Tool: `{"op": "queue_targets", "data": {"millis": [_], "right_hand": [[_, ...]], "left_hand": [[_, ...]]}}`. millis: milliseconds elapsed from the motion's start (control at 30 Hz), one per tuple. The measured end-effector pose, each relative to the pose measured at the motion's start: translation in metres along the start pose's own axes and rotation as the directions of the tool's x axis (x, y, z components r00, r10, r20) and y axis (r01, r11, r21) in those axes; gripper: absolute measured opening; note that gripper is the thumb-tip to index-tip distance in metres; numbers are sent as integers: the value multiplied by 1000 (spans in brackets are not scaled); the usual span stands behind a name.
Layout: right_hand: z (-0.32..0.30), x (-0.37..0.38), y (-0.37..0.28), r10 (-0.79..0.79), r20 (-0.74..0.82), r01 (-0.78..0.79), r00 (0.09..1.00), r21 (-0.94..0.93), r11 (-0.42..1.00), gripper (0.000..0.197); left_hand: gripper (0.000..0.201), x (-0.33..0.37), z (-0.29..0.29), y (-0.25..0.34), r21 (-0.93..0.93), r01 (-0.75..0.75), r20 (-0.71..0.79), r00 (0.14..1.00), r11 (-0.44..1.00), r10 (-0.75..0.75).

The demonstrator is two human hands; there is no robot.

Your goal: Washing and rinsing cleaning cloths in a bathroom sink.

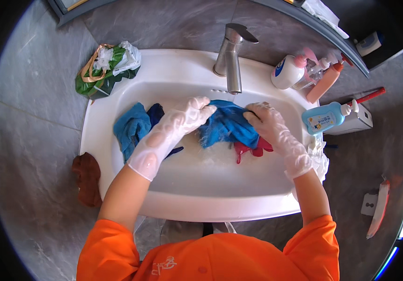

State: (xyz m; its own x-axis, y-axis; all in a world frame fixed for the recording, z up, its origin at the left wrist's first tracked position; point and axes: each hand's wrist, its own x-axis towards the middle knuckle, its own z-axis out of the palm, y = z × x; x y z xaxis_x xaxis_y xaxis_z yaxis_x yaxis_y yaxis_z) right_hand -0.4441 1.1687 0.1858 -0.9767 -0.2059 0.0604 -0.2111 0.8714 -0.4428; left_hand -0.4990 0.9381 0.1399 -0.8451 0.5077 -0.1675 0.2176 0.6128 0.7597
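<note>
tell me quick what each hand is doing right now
left hand: gloved, closed on the blue cloth
right hand: gloved, closed on the same blue cloth

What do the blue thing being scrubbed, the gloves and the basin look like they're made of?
The blue cloth looks like soft woven fabric: it crumples and darkens where wet. The gloves on the left hand and right hand seem thin clear plastic, wrinkled and see-through. The sink looks like glazed white ceramic, smooth and glossy.
</note>
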Motion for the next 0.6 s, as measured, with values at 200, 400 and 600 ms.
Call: {"op": "queue_targets", "data": {"millis": [200, 400, 600], "right_hand": [[28, 24, -18, 362, 143, -338, 921, 756, 560, 28], [36, -4, -60, -146, 375, -267, 915, 837, 478, 25], [84, -3, 61, -37, 10, 38, 999, -361, 932, 52]], "left_hand": [[48, -20, -40, 27, -294, 215, 4, 975, 931, -223], [35, -35, -6, 20, -807, 363, 233, 921, 466, -313], [14, -39, -15, 26, -789, 87, -88, 964, 609, -252]]}}
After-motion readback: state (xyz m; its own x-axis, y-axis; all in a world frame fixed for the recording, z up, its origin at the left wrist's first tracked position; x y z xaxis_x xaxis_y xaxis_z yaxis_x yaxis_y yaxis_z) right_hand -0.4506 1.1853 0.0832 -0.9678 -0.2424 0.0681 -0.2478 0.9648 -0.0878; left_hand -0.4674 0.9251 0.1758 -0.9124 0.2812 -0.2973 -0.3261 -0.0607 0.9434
